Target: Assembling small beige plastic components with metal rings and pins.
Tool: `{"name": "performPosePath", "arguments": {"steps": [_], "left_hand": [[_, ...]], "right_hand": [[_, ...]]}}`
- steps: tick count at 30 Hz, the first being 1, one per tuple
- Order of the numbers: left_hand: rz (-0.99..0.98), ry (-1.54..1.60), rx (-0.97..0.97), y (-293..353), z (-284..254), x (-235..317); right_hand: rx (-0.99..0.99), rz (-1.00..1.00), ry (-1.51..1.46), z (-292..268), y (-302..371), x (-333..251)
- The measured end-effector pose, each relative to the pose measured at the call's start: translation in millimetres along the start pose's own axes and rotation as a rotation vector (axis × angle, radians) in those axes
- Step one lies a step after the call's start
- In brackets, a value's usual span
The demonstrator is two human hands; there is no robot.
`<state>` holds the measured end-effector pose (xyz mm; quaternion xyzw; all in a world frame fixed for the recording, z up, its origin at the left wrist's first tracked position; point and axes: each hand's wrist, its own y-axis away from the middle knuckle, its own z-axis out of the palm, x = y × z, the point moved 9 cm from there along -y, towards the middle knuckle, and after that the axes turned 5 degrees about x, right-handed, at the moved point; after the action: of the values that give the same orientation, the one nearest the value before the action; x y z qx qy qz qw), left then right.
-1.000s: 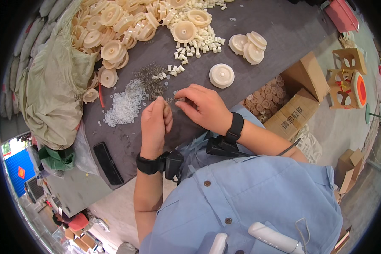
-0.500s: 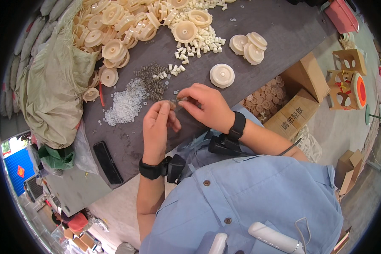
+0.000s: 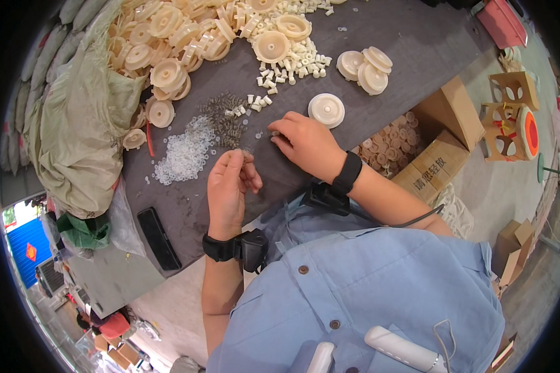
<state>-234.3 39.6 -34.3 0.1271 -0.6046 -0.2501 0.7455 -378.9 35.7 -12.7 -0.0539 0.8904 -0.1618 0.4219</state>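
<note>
My left hand [image 3: 229,189] is closed in a pinch beside the washer pile, with what looks like a small metal spring [image 3: 247,151] at the fingertips. To its right, my right hand [image 3: 309,144] hovers over the grey table with thumb and forefinger drawn together; whatever they hold is too small to make out. Loose springs [image 3: 227,121] lie heaped beyond my left hand, alongside a pile of translucent white washers [image 3: 186,152]. A round cream plastic wheel [image 3: 326,110] lies flat just beyond my right hand. Short white plastic sleeves [image 3: 286,71] are scattered farther back.
A big heap of cream wheels [image 3: 168,31] spills from a woven sack [image 3: 74,124] at the far left. Three stacked wheels [image 3: 370,69] sit at the back right. A carton [image 3: 432,168] of parts stands off the table's right edge. A black phone [image 3: 157,239] lies near the front.
My hands have drawn apart: the right one moved right and slightly away from me, toward the single wheel. My left hand has shifted slightly left.
</note>
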Motion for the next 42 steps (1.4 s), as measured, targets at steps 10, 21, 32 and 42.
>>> {"name": "performPosePath", "arguments": {"steps": [10, 21, 32, 42], "left_hand": [[0.138, 0.079, 0.01, -3, 0, 4], [0.143, 0.107, 0.041, 4, -2, 4], [0.056, 0.172, 0.024, 1, 5, -1], [0.075, 0.25, -0.05, -5, 9, -6]], "right_hand": [[-0.344, 0.766, -1.37, 30, 21, -4], [-0.301, 0.809, -1.402, 33, 27, -4], [-0.327, 0.81, -1.539, 35, 32, -7], [-0.357, 0.782, -1.396, 32, 34, -10]]}}
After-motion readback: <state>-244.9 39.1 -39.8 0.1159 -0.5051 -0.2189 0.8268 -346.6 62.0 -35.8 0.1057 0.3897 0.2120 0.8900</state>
